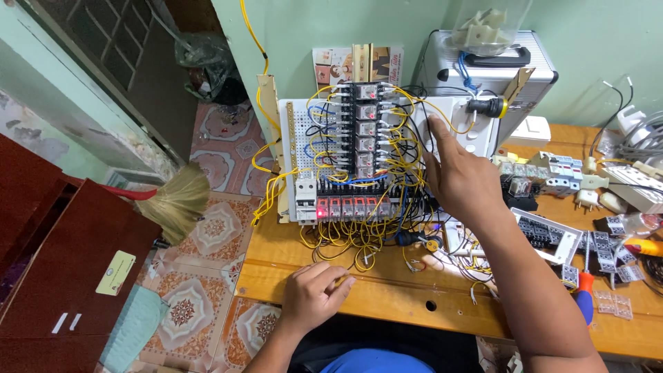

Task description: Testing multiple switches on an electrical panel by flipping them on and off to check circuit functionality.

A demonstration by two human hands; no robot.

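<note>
A white perforated panel [295,138] stands upright on the wooden bench [387,297], carrying a column of clear relays [365,131], a row of red-lit modules [349,206] and many yellow and blue wires [324,155]. My right hand [459,176] reaches to the panel's right side, its index finger pressing a white box [459,117] there. My left hand [314,293] rests as a loose fist on the bench's front edge, below the hanging yellow wire loops [349,242]; whether it pinches a wire end I cannot tell.
Loose relay sockets [552,169], white plugs [587,200], a white bracket [552,235] and a red-and-blue screwdriver [585,290] lie on the bench's right part. A silver case [494,65] stands behind the panel. A straw broom [176,200] and a dark red cabinet [62,276] are at the left.
</note>
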